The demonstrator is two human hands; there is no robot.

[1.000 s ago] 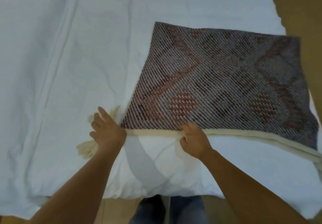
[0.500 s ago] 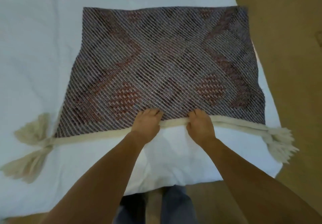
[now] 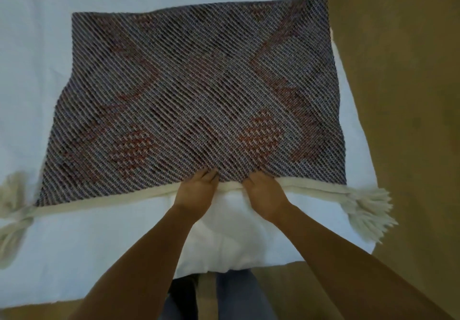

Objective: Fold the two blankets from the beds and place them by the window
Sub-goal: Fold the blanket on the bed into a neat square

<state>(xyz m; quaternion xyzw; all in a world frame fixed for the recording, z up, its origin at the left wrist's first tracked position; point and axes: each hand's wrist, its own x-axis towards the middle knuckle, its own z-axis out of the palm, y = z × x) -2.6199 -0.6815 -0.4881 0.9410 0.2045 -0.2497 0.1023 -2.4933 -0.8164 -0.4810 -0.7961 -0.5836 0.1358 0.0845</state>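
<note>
Big white cloth-covered bed [image 3: 74,245] across most of the view, with bare brown floor [image 3: 410,96] off to the right and along the bottom. Flat on the bed, toward its right side: a folded woven blanket [image 3: 194,91] of grey and red yarn, shaped like a wide rectangle. Two bare arms reaching in from the bottom, with blue jeans [image 3: 239,295] down low between them. Along the near side of the blanket, a soft cream edge strip [image 3: 311,188], bunched up a little between the two hands. Fluffy cream tassels at both ends of that strip: a right bunch [image 3: 368,210] by the side of the bed, a left bunch [image 3: 12,207] far off to the left. Then the left hand [image 3: 196,193] on the near side of the blanket, fingers fairly straight and close together, pressing down. Just beside it the right hand [image 3: 263,195], fingers bent over the cream strip, gripping it.
</note>
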